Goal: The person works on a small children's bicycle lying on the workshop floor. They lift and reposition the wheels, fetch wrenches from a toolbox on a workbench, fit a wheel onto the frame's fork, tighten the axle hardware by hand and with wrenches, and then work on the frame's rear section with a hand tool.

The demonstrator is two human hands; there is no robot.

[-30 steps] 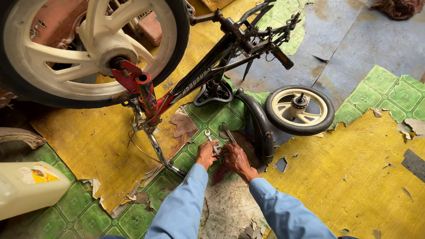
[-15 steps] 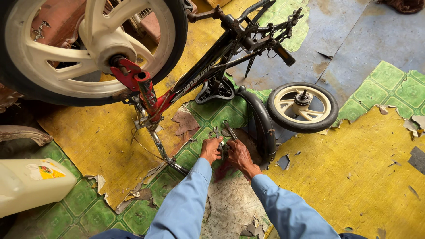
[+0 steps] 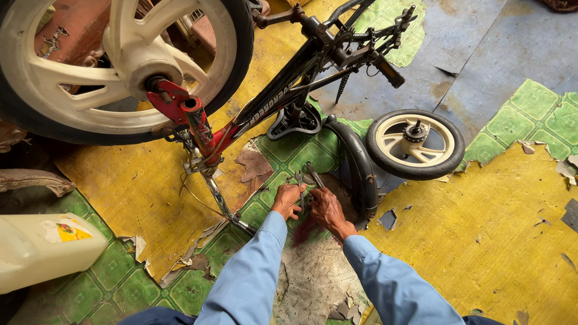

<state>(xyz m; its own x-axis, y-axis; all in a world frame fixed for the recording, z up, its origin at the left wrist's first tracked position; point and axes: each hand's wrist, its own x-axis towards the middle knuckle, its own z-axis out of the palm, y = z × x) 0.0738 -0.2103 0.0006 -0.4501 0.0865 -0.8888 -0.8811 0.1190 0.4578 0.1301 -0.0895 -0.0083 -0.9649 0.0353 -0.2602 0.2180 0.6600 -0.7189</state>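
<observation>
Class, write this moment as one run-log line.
left hand: on wrenches | right hand: on wrenches, beside mudguard | loose small wheel: flat on floor | bike frame: upside down

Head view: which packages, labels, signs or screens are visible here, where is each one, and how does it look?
Plastic jug: lying at the left edge on the floor, blocky, off-white.
Jug label: on the jug's upper face, a partly torn rectangle, yellow with red and some white.
Frame decal: along the black tube of the upturned bicycle, a narrow strip of pale lettering.
No signs or screens are visible.
</observation>
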